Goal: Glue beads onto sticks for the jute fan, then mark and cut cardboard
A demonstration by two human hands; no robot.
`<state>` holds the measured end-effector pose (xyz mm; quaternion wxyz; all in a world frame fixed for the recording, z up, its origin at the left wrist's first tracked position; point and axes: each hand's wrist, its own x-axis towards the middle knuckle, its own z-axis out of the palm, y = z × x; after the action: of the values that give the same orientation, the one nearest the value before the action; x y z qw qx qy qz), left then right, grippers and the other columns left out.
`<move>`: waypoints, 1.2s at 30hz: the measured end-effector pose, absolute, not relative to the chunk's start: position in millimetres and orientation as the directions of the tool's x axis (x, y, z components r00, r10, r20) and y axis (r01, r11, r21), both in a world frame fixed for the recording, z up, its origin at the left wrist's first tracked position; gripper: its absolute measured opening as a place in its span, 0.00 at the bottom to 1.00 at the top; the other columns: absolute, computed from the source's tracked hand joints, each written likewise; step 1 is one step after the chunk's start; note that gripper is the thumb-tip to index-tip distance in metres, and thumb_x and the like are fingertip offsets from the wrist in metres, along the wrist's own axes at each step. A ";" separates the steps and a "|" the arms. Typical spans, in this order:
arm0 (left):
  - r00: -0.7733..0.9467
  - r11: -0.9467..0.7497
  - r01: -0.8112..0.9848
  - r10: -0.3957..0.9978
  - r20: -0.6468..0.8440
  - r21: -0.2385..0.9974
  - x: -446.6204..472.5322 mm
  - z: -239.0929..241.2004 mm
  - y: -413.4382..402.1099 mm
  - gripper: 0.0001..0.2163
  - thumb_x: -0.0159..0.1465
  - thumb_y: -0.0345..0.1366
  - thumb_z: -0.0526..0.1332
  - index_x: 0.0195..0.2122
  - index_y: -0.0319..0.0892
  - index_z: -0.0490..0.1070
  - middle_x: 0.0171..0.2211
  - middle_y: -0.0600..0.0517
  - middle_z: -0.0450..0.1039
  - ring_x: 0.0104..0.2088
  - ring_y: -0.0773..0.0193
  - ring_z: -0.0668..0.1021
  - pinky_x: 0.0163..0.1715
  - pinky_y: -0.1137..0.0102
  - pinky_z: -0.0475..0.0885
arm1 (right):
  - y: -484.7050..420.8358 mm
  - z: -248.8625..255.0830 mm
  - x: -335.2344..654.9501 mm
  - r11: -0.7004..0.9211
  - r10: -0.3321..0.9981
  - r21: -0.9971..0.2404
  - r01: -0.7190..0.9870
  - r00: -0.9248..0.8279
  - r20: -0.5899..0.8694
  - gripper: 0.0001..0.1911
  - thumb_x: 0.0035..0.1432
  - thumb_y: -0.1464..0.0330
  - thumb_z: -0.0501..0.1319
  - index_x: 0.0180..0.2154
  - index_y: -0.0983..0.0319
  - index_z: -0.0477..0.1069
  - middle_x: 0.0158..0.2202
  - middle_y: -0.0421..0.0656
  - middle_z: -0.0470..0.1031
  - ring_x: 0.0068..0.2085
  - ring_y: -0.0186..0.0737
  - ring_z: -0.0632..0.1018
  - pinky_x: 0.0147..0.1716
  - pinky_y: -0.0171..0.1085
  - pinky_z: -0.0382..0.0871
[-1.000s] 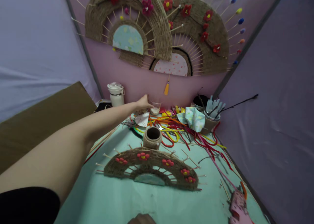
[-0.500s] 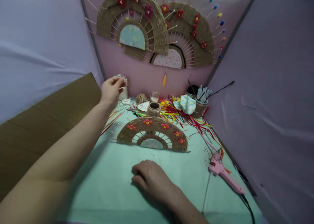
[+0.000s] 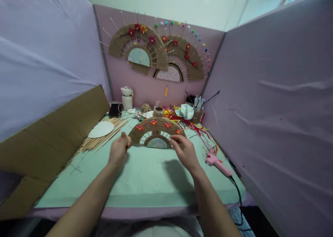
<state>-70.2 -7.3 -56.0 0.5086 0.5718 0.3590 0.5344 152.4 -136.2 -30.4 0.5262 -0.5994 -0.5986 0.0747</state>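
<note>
A half-round fan [image 3: 160,123] wound with brown twine stands on the green-covered table, with red flowers along its arch and a pale blue patterned half-circle at its base. By its left end is my left hand [image 3: 119,149], closed, thumb uppermost. My right hand [image 3: 185,153] is raised in front of the fan's right side, its thumb and fingertips drawn together. Anything pinched in either hand is too small or hidden to make out. Whether the hands touch the fan, I cannot tell. A twine-wrapped jar [image 3: 158,112] stands just behind the arch.
A pink glue gun [image 3: 218,163] lies at the right, its cord running over the front edge. Thin sticks and a white oval card [image 3: 101,129] lie left, by a cardboard panel [image 3: 59,136]. Behind are a white lidded jar [image 3: 127,99] and coloured pipe cleaners. Two larger fans hang at the back.
My left hand has come down from the white jar to the fan's left end. My right hand has risen off the table to its right side. The view has tilted up and drawn back.
</note>
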 end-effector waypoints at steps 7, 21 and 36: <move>0.630 -0.494 0.235 0.733 0.256 0.837 -43.2 -81.9 -44.0 0.07 0.62 0.40 0.58 0.36 0.42 0.68 0.30 0.53 0.70 0.30 0.64 0.72 0.32 0.69 0.66 | -105.9 -10.2 173.1 0.284 0.595 -0.727 0.625 0.480 0.645 0.12 0.60 0.64 0.57 0.40 0.64 0.73 0.40 0.48 0.76 0.38 0.41 0.76 0.36 0.38 0.71; 0.782 -0.763 0.344 0.555 0.283 0.547 -51.3 -88.6 -41.3 0.09 0.67 0.36 0.53 0.35 0.41 0.71 0.35 0.49 0.72 0.36 0.61 0.73 0.38 0.69 0.66 | -63.3 -22.6 150.4 0.187 0.670 -0.685 0.704 0.419 0.613 0.30 0.59 0.69 0.57 0.62 0.65 0.55 0.52 0.55 0.72 0.49 0.50 0.75 0.48 0.46 0.68; 0.796 -0.770 0.353 0.546 0.263 0.531 -52.6 -90.7 -41.6 0.09 0.66 0.36 0.53 0.37 0.41 0.72 0.36 0.47 0.75 0.36 0.60 0.74 0.37 0.68 0.66 | -69.2 -4.6 146.2 0.311 0.787 -0.915 0.257 0.470 0.400 0.33 0.54 0.68 0.60 0.60 0.59 0.54 0.37 0.39 0.73 0.17 0.28 0.71 0.16 0.30 0.66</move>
<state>-52.6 -41.6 -90.7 0.2346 0.9181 0.2446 0.2056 146.2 -69.2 -4.6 0.6566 -0.5511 -0.4738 0.2017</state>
